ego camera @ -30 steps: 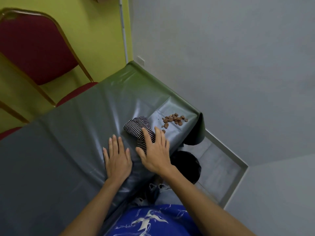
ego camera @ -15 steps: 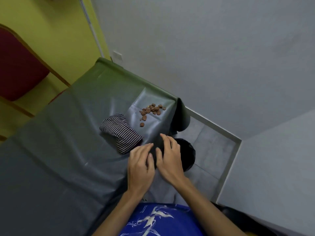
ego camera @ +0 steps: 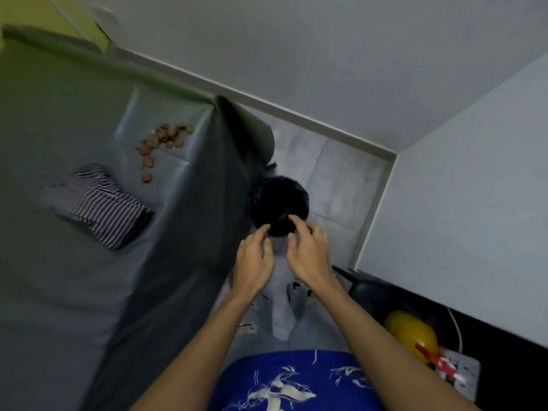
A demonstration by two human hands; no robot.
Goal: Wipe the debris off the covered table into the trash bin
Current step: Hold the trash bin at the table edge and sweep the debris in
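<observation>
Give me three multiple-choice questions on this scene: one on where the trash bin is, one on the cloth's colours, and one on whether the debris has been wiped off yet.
1. Where does the trash bin stand? A. on the covered table; B. on the floor beside it; C. on a chair.
2. The cloth is: A. plain red; B. yellow; C. dark and white striped.
3. The debris is: A. lying on the table; B. in the bin; C. held in a fist.
Answers: B, the bin sits on the floor by the table's edge. C, stripes run across the folded cloth. A, the brown bits lie near the table's far corner.
</observation>
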